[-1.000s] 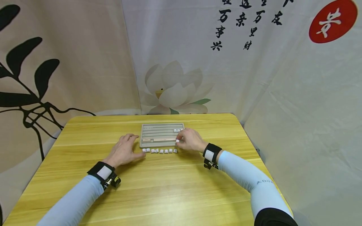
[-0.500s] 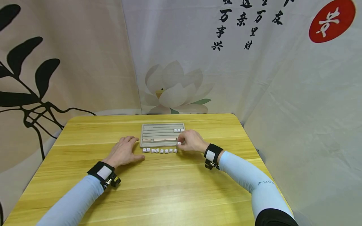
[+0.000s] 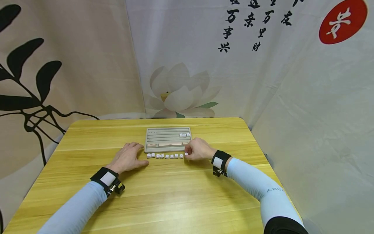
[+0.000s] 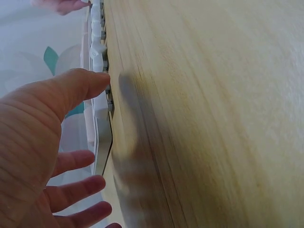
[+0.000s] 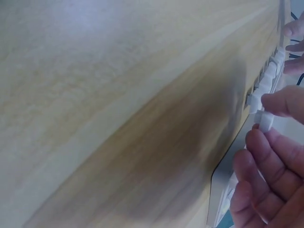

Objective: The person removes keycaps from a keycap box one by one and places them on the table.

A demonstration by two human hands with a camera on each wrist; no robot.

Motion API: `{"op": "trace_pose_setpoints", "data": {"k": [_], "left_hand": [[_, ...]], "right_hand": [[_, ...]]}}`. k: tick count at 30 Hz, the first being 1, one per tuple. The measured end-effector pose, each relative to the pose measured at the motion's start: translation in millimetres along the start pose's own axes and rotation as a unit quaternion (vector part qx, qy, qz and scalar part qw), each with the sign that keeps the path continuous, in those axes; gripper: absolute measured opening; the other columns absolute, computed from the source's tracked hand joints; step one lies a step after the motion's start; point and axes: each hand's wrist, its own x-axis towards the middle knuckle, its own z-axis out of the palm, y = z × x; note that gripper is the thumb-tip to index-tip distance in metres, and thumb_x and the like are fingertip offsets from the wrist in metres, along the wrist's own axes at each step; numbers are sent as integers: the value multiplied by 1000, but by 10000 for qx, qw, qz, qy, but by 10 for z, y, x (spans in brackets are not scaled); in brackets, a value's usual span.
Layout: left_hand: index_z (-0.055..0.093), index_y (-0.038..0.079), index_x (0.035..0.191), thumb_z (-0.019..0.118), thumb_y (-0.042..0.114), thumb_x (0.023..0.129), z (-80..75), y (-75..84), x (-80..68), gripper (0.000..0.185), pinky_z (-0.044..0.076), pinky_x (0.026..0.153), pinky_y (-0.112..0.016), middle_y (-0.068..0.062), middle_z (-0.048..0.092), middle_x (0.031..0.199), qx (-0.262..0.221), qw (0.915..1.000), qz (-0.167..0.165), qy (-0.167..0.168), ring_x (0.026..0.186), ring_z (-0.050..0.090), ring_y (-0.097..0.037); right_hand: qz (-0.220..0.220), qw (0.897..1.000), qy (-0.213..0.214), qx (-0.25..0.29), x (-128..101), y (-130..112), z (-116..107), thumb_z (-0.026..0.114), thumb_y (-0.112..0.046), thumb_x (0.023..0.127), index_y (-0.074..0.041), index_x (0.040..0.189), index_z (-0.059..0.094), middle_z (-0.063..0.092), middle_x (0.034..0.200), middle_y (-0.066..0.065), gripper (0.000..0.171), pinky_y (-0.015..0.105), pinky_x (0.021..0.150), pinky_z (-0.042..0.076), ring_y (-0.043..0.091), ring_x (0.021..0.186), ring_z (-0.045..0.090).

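A grey keyboard (image 3: 168,131) lies toward the back of the table, bare over most of its rows, with a long pinkish space bar (image 3: 170,144) near its front. Three white keycaps (image 3: 184,135) sit at its upper right. Along its front edge runs a row of several loose white keycaps (image 3: 171,156). My right hand (image 3: 199,149) pinches a white keycap (image 5: 264,120) between thumb and fingers, at the right end of that row. My left hand (image 3: 127,158) rests with fingers spread at the keyboard's left side, its thumb (image 4: 90,84) close to the row's left end.
The wooden table (image 3: 163,201) has its back edge just behind the keyboard. A printed cloth backdrop (image 3: 245,84) hangs behind and to the right. Each wrist wears a black strap (image 3: 108,180) with a small camera.
My right hand has moved toward me with the keycap, from the keyboard's lower right corner to the right end of the loose row. My left hand stays nearly still.
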Motion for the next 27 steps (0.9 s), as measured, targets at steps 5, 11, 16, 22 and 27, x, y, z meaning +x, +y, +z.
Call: {"op": "trace_pose_setpoints", "data": {"k": [5,11,16,22,27], "left_hand": [[73,2,140,89,49,89,0,7,-3,71,55,108,-65,-26,71,143,40,10000,45,58,128,65,-48],[79,7,121,88,41,92,2,-7,17,47,57,94,-55,-13,77,116,164,9998,97,113,106,69,-34],[78,8,109,85,31,91,-7,-18,31,31,55,79,-44,-6,73,95,185,9996,178,80,86,65,-23],[76,11,100,79,25,90,-28,-16,31,17,46,69,-35,-2,68,86,87,9999,75,-63,77,58,-19],[75,12,98,78,25,91,-34,-5,29,15,43,66,-33,-1,67,84,24,9998,-32,-215,74,57,-18]], "right_hand": [[-5,9999,-87,-62,-12,12,35,87,-30,91,-23,88,83,71,73,-13,8,22,65,47,2,69,59],[-31,9997,-128,-220,-22,13,59,87,-28,91,-22,90,84,72,75,-12,7,22,66,48,1,71,59],[-18,9996,-148,-219,-28,21,68,86,-27,91,-22,89,84,72,76,-11,6,22,66,48,2,71,59],[-38,9996,-110,-250,-25,39,90,87,-29,92,-22,91,84,73,77,-11,8,23,66,49,2,72,60],[-82,9998,-56,-143,-39,39,89,85,-31,93,-22,92,85,73,77,-11,9,23,65,49,2,71,61]]}}
